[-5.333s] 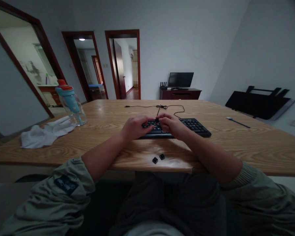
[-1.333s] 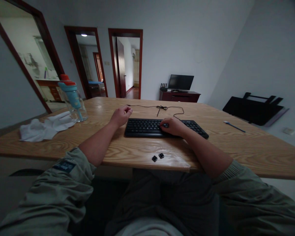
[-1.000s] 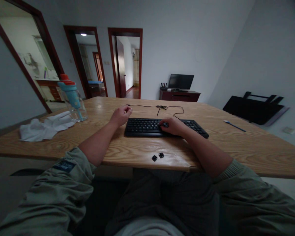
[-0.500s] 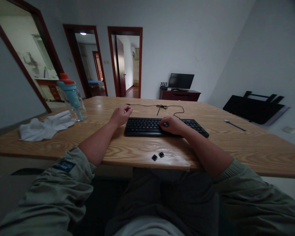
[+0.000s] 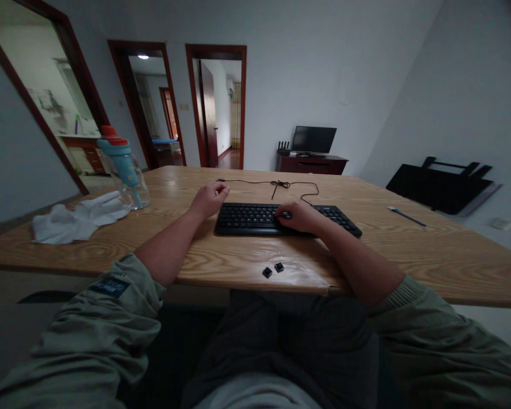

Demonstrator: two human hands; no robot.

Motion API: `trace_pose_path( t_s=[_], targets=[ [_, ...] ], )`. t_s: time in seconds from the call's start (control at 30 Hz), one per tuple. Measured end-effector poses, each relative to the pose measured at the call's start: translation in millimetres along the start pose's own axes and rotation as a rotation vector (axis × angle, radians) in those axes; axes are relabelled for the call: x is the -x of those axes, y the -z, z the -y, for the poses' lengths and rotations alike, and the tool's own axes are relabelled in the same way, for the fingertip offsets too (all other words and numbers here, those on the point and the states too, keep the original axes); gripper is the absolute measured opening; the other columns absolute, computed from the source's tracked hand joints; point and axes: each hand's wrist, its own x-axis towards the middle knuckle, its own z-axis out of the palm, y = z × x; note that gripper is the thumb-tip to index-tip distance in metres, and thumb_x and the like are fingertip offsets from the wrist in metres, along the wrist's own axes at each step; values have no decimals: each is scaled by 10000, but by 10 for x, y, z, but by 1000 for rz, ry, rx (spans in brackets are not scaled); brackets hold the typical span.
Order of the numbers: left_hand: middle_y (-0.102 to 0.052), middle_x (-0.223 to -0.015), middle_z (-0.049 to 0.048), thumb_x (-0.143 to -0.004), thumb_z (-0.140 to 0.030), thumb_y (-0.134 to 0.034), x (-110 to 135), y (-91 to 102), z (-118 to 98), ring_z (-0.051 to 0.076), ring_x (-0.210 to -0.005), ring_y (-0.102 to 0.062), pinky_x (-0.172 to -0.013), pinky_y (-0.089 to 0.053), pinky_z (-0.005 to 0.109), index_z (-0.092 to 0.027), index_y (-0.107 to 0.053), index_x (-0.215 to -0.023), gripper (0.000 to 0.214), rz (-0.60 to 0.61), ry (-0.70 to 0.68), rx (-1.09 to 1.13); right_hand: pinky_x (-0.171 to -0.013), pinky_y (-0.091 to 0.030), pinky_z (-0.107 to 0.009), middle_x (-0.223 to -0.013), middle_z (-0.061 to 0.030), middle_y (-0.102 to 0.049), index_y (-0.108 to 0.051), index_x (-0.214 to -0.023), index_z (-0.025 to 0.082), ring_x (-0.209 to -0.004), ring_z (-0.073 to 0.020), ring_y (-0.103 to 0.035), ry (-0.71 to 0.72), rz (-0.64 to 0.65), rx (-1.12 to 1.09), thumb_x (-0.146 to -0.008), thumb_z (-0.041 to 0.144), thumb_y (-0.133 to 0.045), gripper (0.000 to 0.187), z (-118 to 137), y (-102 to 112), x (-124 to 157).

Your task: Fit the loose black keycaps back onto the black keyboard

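Observation:
A black keyboard (image 5: 247,220) lies on the wooden table (image 5: 221,258). Over its middle-right part rests my right hand (image 5: 300,217), thumb and index finger curled together in a pinch at the keys; what is between the fingertips is too dark to make out. My left hand (image 5: 210,200) lies on the table by the keyboard's far left corner, its fingers curled closed, with no object showing in them. Nearer to me, by the table edge, sit two small black keycaps (image 5: 267,272), side by side and apart from the keyboard.
A clear bottle with a blue and red lid (image 5: 114,142) stands at the left beside crumpled white tissue (image 5: 68,224). The keyboard's tied cable (image 5: 281,184) runs behind it. A thin blue brush (image 5: 406,216) lies at the right. Folded black furniture (image 5: 438,187) leans against the right wall.

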Motion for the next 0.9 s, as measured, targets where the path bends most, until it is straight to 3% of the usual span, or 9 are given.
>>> trace_pose_path(
  t_s=[0.47, 0.73, 0.9],
  targets=[
    [-695, -797, 53, -880, -422, -500, 2, 6, -9, 198, -735, -579, -692, -439, 315, -188, -674, -813, 299, 8, -5, -4, -699, -449, -244, -851, -17, -713, -740, -986, 200, -724, -148, -612, -73, -68, -142, -792, 230, -645, 218, -8, -38, 20],
    [-690, -803, 51, -888, -421, -495, 1, -1, -1, 196, -750, -581, -694, -438, 312, -183, -673, -822, 305, 9, -11, 8, -631, -426, -238, -789, -6, -706, -754, -1002, 198, -632, -128, -571, -116, -44, -144, -815, 255, -649, 222, 26, -26, 26],
    [-689, -804, 52, -890, -418, -496, 1, -1, -1, 193, -735, -576, -704, -440, 318, -178, -678, -824, 308, 15, -16, 7, -725, -470, -248, -899, -20, -745, -768, -993, 210, -752, -156, -642, -72, -20, -110, -839, 252, -645, 202, 4, -31, 9]
  ],
)
